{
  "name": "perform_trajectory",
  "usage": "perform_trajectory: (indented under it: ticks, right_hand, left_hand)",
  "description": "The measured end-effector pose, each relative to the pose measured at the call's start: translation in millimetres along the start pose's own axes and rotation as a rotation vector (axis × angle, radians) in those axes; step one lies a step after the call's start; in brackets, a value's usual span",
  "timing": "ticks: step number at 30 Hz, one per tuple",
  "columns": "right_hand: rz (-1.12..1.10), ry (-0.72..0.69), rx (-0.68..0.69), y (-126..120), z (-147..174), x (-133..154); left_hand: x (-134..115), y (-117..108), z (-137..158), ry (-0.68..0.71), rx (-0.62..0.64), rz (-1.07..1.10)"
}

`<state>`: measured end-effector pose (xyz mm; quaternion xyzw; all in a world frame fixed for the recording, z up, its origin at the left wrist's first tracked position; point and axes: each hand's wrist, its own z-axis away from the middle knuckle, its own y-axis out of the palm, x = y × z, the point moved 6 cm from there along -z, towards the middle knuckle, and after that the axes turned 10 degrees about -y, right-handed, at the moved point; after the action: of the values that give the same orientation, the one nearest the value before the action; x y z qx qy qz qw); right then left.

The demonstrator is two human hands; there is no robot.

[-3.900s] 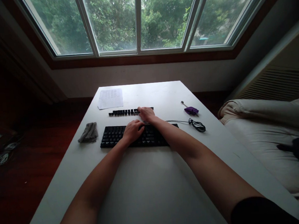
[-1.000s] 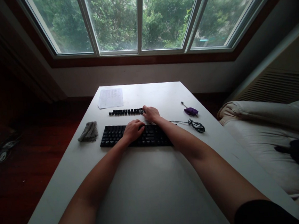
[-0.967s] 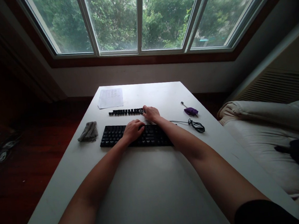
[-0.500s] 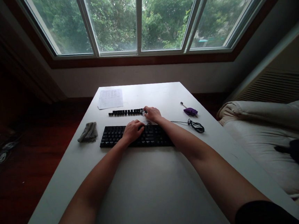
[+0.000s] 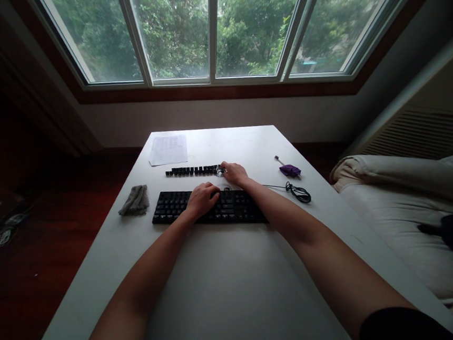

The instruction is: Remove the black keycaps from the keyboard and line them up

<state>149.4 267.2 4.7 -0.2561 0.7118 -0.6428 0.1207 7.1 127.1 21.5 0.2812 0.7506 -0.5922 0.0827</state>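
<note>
A black keyboard [image 5: 230, 209] lies on the white table [image 5: 228, 275]. My left hand [image 5: 202, 200] rests on its upper middle, fingers curled toward the far edge and thumb bent over the keys. Behind the keyboard, loose black keycaps [image 5: 193, 171] stand in rows. At their right end is my right hand [image 5: 235, 173], its fingers pinched around a small shiny thing that looks like a wire keycap puller [image 5: 220, 173]. Whether a keycap is in it too is hidden by the fingers. My right forearm crosses above the keyboard's right side.
Left of the keyboard lies a crumpled grey cloth [image 5: 134, 201], with printed paper [image 5: 168, 149] at the far left. To the right are a coiled black cable [image 5: 299, 193] and a purple brush-like item [image 5: 290, 171]. A pale sofa [image 5: 389, 219] stands beside the table.
My right hand has shifted slightly right along the end of the keycap rows, and more of the shiny tool shows. My left hand stays on the keyboard.
</note>
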Motion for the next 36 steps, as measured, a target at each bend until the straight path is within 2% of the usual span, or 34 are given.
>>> perform_trajectory:
  ticks: [23,36]
  right_hand:
    - [0.032,0.01,0.009,-10,1,15]
    - [0.007,-0.011,-0.02,-2,0,10]
  left_hand:
    - [-4,-3,0,-0.026,0.016,0.0]
    - [-3,-2,0,-0.014,0.016,-0.015]
